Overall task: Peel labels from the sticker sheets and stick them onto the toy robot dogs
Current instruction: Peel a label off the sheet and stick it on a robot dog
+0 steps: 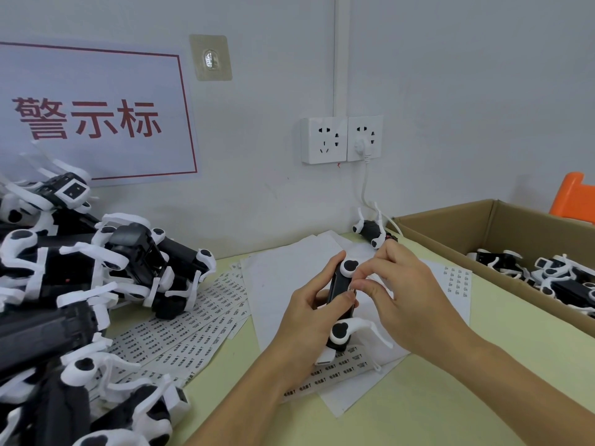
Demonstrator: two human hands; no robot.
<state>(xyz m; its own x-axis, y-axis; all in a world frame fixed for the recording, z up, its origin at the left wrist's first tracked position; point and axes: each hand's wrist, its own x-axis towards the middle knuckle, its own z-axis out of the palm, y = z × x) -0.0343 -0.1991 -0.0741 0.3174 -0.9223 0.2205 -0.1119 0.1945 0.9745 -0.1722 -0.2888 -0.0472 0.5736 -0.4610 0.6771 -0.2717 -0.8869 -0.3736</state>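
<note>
Left hand grips toy robot dog; right hand pinches at its side.

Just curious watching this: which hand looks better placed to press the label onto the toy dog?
The right hand, probably. Its fingers pinch at the side of the toy dog, while the left hand grips it.

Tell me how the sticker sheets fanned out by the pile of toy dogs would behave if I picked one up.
The sticker sheets look thin and lie flat in an overlapping fan, so one would probably flop and feel very light. Some sit under the toy dog pile, so pulling could drag neighbours or snag. Their backing is likely slick, so pinch an edge.
</note>
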